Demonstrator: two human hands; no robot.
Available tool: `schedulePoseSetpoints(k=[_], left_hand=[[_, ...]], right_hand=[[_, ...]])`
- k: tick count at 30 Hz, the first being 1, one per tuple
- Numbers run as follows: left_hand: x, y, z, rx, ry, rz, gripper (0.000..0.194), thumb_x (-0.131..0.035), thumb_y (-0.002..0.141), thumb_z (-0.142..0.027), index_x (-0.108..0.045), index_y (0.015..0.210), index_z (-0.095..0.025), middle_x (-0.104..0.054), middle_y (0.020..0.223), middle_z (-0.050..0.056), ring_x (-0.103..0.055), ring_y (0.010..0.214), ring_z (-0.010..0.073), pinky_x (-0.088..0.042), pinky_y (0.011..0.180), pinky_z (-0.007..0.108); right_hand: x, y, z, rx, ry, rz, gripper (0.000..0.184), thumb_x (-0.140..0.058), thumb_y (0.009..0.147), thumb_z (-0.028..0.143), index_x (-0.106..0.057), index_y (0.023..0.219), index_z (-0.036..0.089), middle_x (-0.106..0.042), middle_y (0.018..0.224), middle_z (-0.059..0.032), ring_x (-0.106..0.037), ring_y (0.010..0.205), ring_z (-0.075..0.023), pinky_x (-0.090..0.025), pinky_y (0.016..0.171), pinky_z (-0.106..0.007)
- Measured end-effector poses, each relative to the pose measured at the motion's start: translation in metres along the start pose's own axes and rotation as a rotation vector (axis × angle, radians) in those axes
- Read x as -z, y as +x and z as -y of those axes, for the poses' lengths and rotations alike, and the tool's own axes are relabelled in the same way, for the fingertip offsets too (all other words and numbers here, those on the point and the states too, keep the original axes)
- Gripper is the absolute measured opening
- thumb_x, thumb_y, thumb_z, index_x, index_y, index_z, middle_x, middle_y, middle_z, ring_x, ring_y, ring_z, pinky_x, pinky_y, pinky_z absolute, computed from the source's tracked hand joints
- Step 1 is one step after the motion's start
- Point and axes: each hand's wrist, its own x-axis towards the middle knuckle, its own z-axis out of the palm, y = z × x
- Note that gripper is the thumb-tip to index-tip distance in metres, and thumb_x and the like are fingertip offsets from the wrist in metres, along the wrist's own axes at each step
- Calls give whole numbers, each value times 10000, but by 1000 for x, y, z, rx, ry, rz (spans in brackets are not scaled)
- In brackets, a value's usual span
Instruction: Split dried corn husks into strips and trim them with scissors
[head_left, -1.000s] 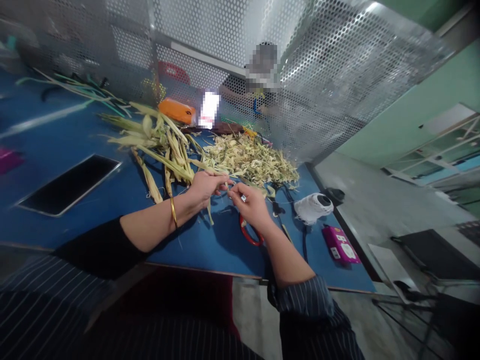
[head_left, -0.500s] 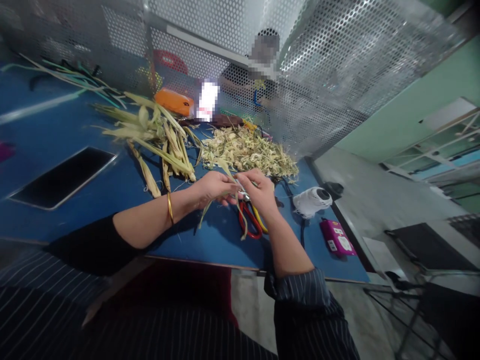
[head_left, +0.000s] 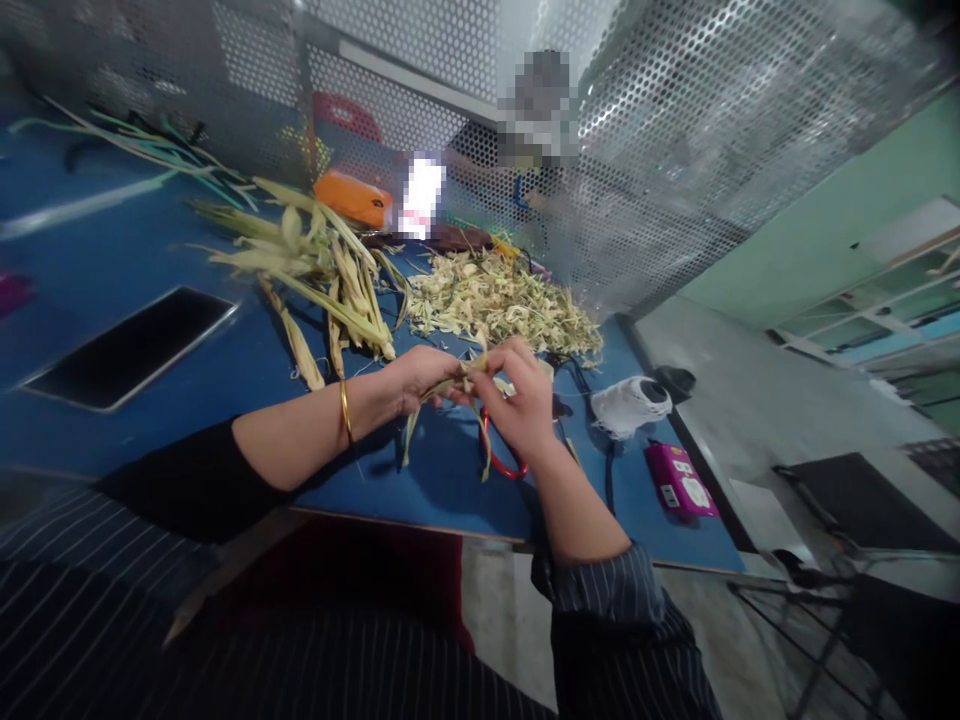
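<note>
Before me, over the blue table [head_left: 442, 490], both hands meet on pale green strips of dried corn husk [head_left: 482, 345]. My left hand [head_left: 425, 378], with a gold bangle [head_left: 346, 412] on its wrist, pinches the strips from the left; loose ends droop below the fingers. From the right, my right hand [head_left: 523, 392] is closed on the same strips, thumb against fingertips. A red looped handle [head_left: 514, 470], seemingly of scissors, lies below my right hand, which partly covers it. Where the fingers meet, the detail is too small to make out.
Whole husks [head_left: 349, 290] lie left of a heap of shredded husk [head_left: 502, 305]. A cone of white thread [head_left: 631, 405] and a purple packet [head_left: 679, 480] sit at the right. A dark phone [head_left: 135, 345] lies left. Behind a perforated metal screen [head_left: 637, 160] is another person.
My right hand has shifted slightly over the strips and covers the yellow handle that showed beside the red one. My left hand keeps its pinch. The view has shifted slightly.
</note>
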Motion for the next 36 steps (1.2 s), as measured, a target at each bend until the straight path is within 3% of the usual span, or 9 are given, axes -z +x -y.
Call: schedulePoseSetpoints(k=[4,8,13,16,21,25,28,32,36], left_hand=[[11,8,-6,-20,-161,23,257,-653,803,-155,-560,565,-134,-492,457,-25,-388,368,40,-267,345,165],[18,11,-12,48,-331,117,286,-549,901,-154,-626,627,-121,-599,552,36,-497,425,53,-355,372,135],[21,13,-16,117,-560,218,252,-507,903,-67,-663,710,-103,-650,616,60,-592,511,77,-490,488,134],[19,10,-19,111,-570,200,230,-516,882,-27,-670,733,-107,-649,618,51,-595,513,80,-502,500,139],[10,-1,-17,-32,-519,147,266,-509,890,-41,-628,659,-99,-635,603,56,-593,524,88,-499,517,164],[4,-5,-9,-112,-473,70,127,-606,847,-84,-661,733,-84,-670,643,65,-605,537,101,-467,484,179],[3,-5,-7,-170,-413,-5,53,-675,812,-112,-690,770,-84,-701,702,70,-620,561,91,-483,519,174],[0,-7,-8,-205,-306,-15,115,-634,872,-147,-703,795,-96,-718,744,76,-673,600,104,-536,613,205],[-4,-10,-9,-250,-212,-28,147,-599,891,-127,-708,797,-96,-714,710,67,-691,621,116,-532,621,203]], right_hand=[[0,-3,2,336,-361,199,110,-536,917,198,-643,925,220,-692,876,-39,-591,791,-153,-399,811,-342],[-1,-6,2,426,-541,340,209,-452,956,167,-650,954,232,-699,941,-39,-598,863,-150,-363,878,-353],[-7,-6,0,484,-641,438,254,-401,967,146,-646,944,210,-656,878,-54,-570,888,-180,-367,910,-369],[-9,-5,0,520,-686,433,239,-409,955,156,-646,956,180,-654,871,-68,-559,879,-197,-373,936,-382],[-15,-9,2,503,-645,218,257,-494,922,162,-624,1142,187,-694,947,-62,-573,888,-184,-381,920,-357],[-22,-13,1,516,-618,253,240,-495,920,143,-657,1051,264,-701,930,-22,-592,890,-167,-366,957,-354],[-21,-14,-3,335,-451,108,182,-507,918,181,-660,972,263,-703,920,-30,-612,891,-171,-390,931,-370],[-18,-11,-10,-252,-174,-285,179,-542,901,331,-620,796,209,-669,823,-61,-609,837,-199,-457,783,-354],[-20,-7,-19,-721,236,-232,264,-594,821,399,-541,657,199,-563,594,20,-521,555,-129,-416,554,-270]])
